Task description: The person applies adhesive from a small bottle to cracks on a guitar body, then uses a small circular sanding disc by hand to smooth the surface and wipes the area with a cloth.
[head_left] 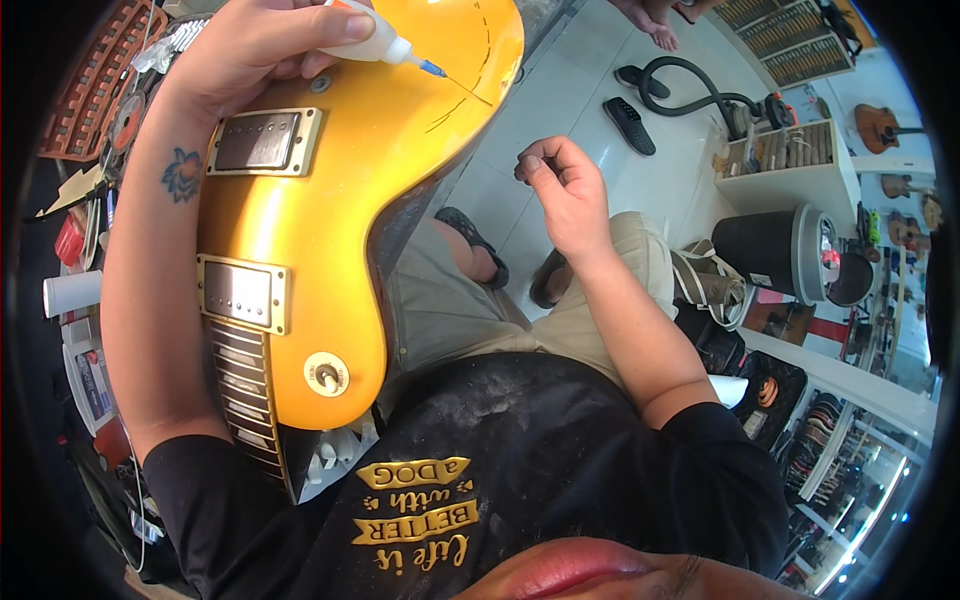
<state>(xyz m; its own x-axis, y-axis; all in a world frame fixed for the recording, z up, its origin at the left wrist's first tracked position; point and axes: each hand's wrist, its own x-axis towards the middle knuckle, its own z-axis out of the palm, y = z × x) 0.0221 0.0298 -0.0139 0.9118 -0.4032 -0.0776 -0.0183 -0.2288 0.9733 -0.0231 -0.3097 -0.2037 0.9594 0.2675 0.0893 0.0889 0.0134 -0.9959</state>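
Note:
My left hand (262, 48) is closed round a white squeeze bottle (374, 36) with a blue tip and a thin needle. The needle reaches over the gold electric guitar (335, 215), close to short dark marks near the rim of its body. Whether the needle touches the surface I cannot tell. Two metal-covered pickups (258, 142) and a round toggle switch plate (327, 376) show on the guitar, and its fretted neck (245, 395) points toward me. My right hand (570, 197) hangs above my lap, apart from the guitar, fingers curled in with nothing visible in them.
Tools and an orange-brown rack (100, 75) crowd the left side. On the tiled floor lie a black slipper (629, 125) and a black hose (690, 62). A black bin (765, 250) stands at the right, near a white shelf box (785, 180). Another person's foot (655, 25) shows at the top.

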